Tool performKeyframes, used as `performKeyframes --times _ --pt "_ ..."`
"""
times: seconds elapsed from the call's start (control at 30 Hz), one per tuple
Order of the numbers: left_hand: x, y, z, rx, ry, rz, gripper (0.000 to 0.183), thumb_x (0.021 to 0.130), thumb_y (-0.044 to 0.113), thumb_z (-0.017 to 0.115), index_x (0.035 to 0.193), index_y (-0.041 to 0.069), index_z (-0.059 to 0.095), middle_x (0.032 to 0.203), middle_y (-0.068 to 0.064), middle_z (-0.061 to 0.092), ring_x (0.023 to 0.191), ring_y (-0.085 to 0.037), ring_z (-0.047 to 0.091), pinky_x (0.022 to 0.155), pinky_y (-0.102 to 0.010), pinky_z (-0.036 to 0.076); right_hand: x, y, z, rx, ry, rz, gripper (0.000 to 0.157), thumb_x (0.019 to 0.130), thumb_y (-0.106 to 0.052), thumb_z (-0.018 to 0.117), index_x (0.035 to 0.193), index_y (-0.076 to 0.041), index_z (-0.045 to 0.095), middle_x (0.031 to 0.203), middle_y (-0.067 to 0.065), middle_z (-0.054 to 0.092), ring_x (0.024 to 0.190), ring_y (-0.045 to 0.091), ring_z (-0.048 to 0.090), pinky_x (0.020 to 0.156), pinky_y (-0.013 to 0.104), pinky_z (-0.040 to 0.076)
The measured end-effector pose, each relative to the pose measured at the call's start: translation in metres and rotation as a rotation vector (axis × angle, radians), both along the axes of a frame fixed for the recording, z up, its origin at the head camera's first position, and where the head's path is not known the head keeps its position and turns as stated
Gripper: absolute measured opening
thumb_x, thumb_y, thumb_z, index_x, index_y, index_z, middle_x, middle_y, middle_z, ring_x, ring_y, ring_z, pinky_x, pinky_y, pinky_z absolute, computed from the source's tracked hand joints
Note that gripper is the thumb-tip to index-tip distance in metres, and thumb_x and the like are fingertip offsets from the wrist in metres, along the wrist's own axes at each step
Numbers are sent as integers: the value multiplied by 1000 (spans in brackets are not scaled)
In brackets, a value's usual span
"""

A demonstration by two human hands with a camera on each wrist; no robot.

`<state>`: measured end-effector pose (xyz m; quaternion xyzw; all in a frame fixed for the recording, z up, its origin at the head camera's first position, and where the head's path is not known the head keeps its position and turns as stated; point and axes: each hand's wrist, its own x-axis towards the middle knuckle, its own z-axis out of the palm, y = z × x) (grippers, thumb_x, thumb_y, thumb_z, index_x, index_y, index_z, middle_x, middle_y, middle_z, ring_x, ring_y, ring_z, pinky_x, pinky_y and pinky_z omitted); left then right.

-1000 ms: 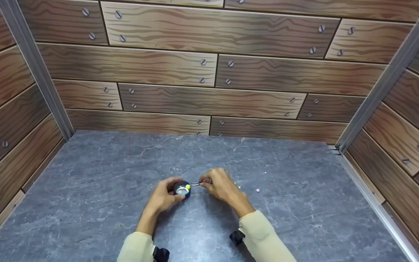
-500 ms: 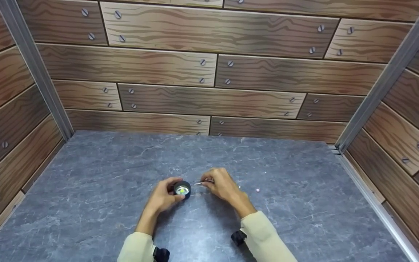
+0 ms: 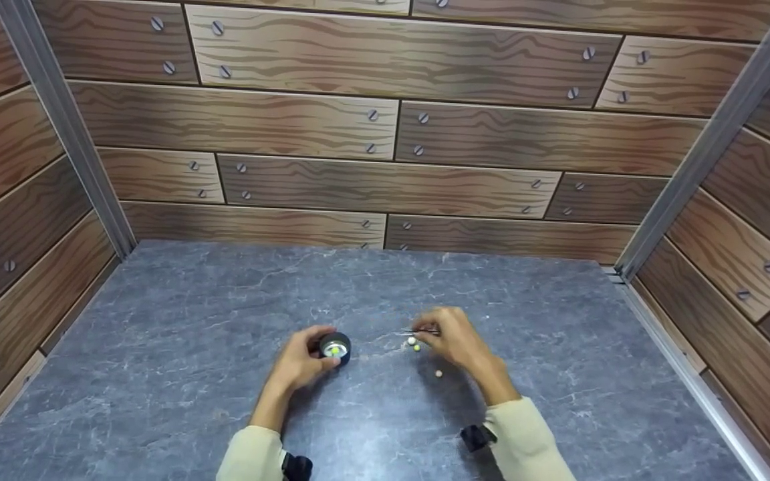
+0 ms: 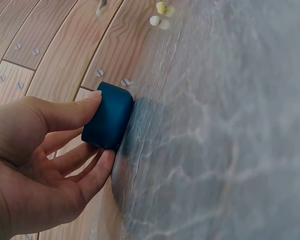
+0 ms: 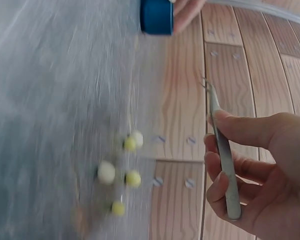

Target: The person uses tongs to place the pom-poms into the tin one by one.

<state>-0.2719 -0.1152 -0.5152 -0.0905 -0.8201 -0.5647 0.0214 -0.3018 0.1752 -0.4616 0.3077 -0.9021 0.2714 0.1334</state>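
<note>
- Two cream sleeves (image 3: 532, 441) come in at the near edge, each with a black wrist mount (image 3: 477, 438).
- One peach ball (image 3: 438, 374) lies on the table, a little nearer than the right hand.
- Left hand (image 3: 298, 361): thumb and fingers clamped round the side of the cup, the thumb near its upper rim.
- The cup (image 4: 108, 116) is short and dark blue, with a shiny inside; it stands upright on the table, mouth up, left of the balls.
- A small yellow spot (image 3: 335, 350) shows inside the cup; too small to tell exactly what it is.
- A yellow ball (image 3: 416, 348) and a white ball (image 3: 412, 341) lie close together just beside the right fingertips; the right wrist view shows five balls, blurred.
- Right hand (image 3: 458, 337): thumb and fingers together on the tweezers (image 5: 224, 155), whose slim tips stand slightly apart, above the table.
- Grey marbled table (image 3: 258, 280) runs back to the wall.
- Metal posts (image 3: 71, 127) stand at both far corners.
- Plank-patterned wall (image 3: 385, 127) with printed screws, farthest back.
</note>
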Motion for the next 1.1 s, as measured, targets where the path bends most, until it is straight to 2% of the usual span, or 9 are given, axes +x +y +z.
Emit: performKeyframes --times 0.17,0.4,0.7,0.9,1.1 --pt "0 0 0 -9 1 6 52 80 -9 78 130 -9 63 128 -30 67 124 -42 63 104 -51 55 0 16 -4 -10 -23 -56 9 83 1 79 91 -1 80 86 13 78 77 26 72 70 34 60" --pt "1 0 1 -7 -6 6 53 81 -9 78 132 -9 62 127 -29 67 120 -40 65 104 -51 55 -4 23 -10 4 -19 -109 11 82 3 78 92 1 80 84 13 78 72 18 67 64 28 55" --pt "1 -1 2 -9 9 2 53 81 -10 77 132 -10 62 129 -31 67 123 -42 64 104 -52 55 -5 33 -12 9 -13 -184 17 79 12 74 90 1 80 86 15 79 78 29 73 71 44 61" --pt "3 0 1 -18 0 -2 53 81 -10 78 131 -11 62 128 -31 67 122 -42 64 104 -52 55 -5 41 -17 29 -83 -227 19 79 12 72 89 -1 81 78 13 76 71 22 67 64 37 56" --pt "2 0 2 -18 -1 0 52 81 -8 78 131 -9 63 128 -30 67 121 -41 64 105 -53 54 -9 47 -19 31 -95 -257 20 78 12 72 89 -2 81 78 12 76 71 22 67 63 37 55"
